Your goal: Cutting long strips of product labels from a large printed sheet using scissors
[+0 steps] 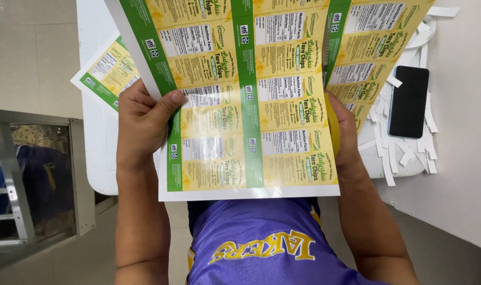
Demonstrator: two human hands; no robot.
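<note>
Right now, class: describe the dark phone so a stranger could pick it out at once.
Start at the white table and go to its right side, past the big label sheet. The phone lies among white paper strips, the only flat black rectangle there.

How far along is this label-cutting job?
Some trimming looks done: white paper strips lie piled on the table by a dark phone. In hand: the left hand and right hand hold an uncut sheet of yellow-green labels. More printed sheets wait underneath. How many remain cannot be told.
</note>
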